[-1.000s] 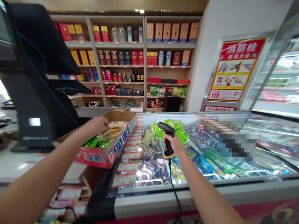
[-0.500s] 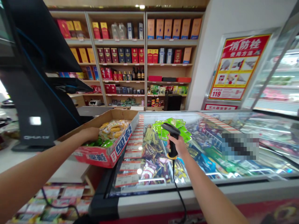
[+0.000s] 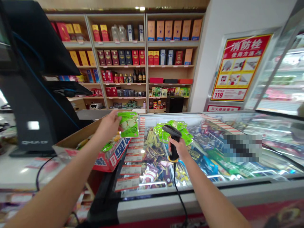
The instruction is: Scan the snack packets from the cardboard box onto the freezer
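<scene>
Head view: shop checkout seen from above, both forearms reaching in from the lower corners.
Checkout terminal [image 3: 28, 95]: dark stand and screen at far left, on the white surface [image 3: 14, 172].
Cardboard carton [image 3: 118, 152]: open, red-printed side, at the surface's end beside the freezer; yellow and green packets show inside, partly hidden by the left forearm.
Left hand [image 3: 108, 126]: nearly closed in a pinch, holding the packet by its left edge.
Green packet [image 3: 128, 124]: printed with pale round slices, raised above the carton's far corner, clear of the carton, near the freezer's rim.
Barcode scanner [image 3: 173, 142]: black with a yellow base, upright, its head tilted away, well apart from the packet.
Right hand [image 3: 180, 148]: fingers wrapped firmly around the scanner's grip.
Progress: one packet is out and lifted; more remain in the carton.
Coiled-free scanner cord [image 3: 178, 193]: hangs from the scanner's base over the freezer's front edge.
Chest freezer [image 3: 237, 193]: glass-topped, with price labels [image 3: 129, 171] along its left side and many colourful packets below, including a green heap [image 3: 173, 131].
Shelves [image 3: 147, 42]: boxed and bottled liquor, behind the freezer.
Fire-hydrant poster [image 3: 239, 68]: red and yellow, on the wall at right.
Obstruction: the left forearm covers part of the carton.
</scene>
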Available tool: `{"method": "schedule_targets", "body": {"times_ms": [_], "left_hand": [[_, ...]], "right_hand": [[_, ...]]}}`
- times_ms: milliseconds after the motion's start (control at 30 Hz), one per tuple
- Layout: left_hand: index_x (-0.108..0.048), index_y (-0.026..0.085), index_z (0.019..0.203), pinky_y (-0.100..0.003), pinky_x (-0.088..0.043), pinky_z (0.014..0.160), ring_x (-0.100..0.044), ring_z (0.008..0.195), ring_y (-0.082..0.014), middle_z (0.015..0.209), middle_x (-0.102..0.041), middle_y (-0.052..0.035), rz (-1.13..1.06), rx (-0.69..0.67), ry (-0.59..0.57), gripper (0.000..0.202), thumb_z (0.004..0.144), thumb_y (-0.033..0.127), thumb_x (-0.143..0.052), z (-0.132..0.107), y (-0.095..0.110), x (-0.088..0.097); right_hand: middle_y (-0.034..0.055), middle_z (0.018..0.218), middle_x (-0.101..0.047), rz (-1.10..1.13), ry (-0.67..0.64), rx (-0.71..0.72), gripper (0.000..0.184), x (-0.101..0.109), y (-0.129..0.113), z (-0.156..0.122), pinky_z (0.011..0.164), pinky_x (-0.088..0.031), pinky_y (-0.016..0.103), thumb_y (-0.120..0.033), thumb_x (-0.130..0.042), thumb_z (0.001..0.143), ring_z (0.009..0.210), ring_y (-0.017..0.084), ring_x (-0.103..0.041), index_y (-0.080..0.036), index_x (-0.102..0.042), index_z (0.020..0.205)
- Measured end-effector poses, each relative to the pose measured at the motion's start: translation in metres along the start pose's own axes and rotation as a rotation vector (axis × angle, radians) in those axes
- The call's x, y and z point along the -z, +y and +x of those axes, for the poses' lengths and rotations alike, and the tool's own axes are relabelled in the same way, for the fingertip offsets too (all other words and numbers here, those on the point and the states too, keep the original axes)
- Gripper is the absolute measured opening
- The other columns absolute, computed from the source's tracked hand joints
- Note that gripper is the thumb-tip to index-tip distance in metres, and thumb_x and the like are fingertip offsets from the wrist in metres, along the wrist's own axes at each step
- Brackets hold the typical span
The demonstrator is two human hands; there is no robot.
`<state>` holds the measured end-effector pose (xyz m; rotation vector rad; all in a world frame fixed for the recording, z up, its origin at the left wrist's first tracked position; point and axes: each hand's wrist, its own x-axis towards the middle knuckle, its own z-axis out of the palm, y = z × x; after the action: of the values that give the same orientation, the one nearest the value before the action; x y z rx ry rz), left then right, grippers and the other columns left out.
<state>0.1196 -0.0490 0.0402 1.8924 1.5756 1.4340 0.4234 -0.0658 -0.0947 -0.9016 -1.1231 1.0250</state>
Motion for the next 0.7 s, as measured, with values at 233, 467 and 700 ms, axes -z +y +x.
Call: {"method": "schedule_targets", "body": {"times_ms": [233,467,700], "left_hand": [[-0.048,0.022,0.079,-0.029,-0.053,0.061,-0.058,0.056,-0.014,0.067,-0.06,0.0029,-0.874,0.137,-0.182,0.015,0.07,0.027,-0.059,-0.025,-0.018,-0.128],[-0.053,0.018,0.053,-0.025,-0.045,0.059,-0.052,0.063,-0.0134,0.068,-0.057,-0.0009,-0.848,0.176,-0.1,0.004,0.057,0.017,-0.051,-0.024,-0.078,-0.16],[-0.062,0.019,0.053,-0.03,-0.05,0.073,-0.061,0.068,-0.0174,0.062,-0.064,-0.0011,-0.508,0.112,-0.11,0.012,0.054,0.007,-0.065,-0.025,-0.093,-0.176]], "right_hand": [[-0.0017,0.052,-0.059,0.043,0.002,0.02,0.031,0.001,0.001,-0.002,0.04,-0.045,0.025,-0.044,-0.075,0.069,0.039,0.012,-0.053,-0.017,-0.062,0.076],[-0.0022,0.054,-0.06,0.027,-0.055,0.015,0.031,0.002,-0.001,-0.004,0.042,-0.045,0.025,-0.043,-0.074,0.071,0.041,0.013,-0.054,-0.017,-0.063,0.083],[-0.0019,0.055,-0.06,-0.01,-0.105,-0.008,0.029,0.0,-0.003,-0.006,0.043,-0.045,0.025,-0.042,-0.073,0.071,0.041,0.013,-0.054,-0.017,-0.062,0.081]]}}
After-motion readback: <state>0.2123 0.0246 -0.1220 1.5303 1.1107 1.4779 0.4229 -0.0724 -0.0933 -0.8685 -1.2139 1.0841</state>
